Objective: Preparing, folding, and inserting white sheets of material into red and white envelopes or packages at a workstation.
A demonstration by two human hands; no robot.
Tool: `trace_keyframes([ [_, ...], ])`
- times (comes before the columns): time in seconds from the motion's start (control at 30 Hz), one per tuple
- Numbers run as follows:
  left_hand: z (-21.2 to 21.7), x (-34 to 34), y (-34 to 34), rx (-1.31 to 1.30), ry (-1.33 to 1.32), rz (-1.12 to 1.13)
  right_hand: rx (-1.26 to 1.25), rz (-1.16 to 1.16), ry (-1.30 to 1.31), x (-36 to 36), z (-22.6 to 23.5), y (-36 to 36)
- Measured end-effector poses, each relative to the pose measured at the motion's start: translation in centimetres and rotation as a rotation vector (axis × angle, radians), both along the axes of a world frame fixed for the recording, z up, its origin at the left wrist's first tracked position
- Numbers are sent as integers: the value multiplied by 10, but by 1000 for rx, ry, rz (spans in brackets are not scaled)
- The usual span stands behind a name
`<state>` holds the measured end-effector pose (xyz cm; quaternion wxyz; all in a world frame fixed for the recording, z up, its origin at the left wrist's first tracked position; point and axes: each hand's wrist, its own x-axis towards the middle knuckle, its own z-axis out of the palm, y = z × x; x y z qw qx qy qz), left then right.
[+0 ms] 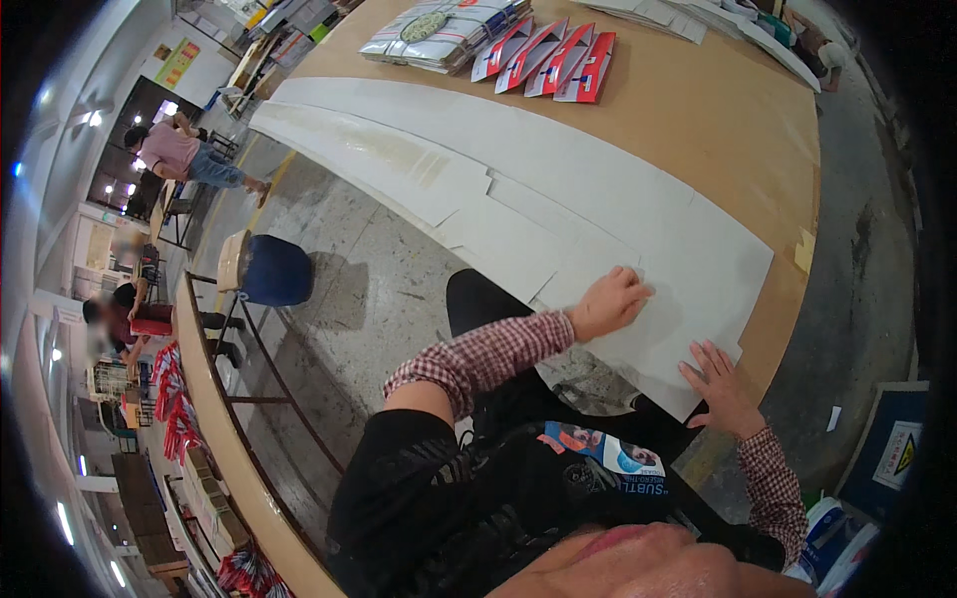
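Long white card sheets (558,189) lie overlapping along the near side of the brown table, their edges stepped. My left hand (606,303) rests on them with its fingers curled and pressed together. Whatever is under or between those fingertips, if anything, is hidden. Farther right, my right hand (725,391) lies with fingers spread on the near right corner of the sheets and holds nothing. Checked sleeves cover both forearms.
Beyond the sheets, several red and white folded cartons (546,62) lie beside a tied stack of flat printed pieces (439,35) on the table (758,140). A blue barrel (277,270) stands on the floor at left. Other people work farther off, one in a pink shirt (171,149).
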<state>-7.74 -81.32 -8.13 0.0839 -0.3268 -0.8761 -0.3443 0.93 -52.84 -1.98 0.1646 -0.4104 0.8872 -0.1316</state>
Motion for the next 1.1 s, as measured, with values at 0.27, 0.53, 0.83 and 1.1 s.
trace_keyframes([
  [0.27, 21, -33, -36, -74, -73, -111, -429, -507, -28, 29, -22, 63],
  [0.53, -52, 0, 61, -4, 244, -515, -398, -826, 140, 106, -79, 173],
  [0.83, -68, 20, 135, 157, 298, -657, 95, -604, 446, 97, -75, 185],
  [1.1, -48, 4, 177, 11, -301, -131, 16, -1362, 28, 45, 15, 86],
])
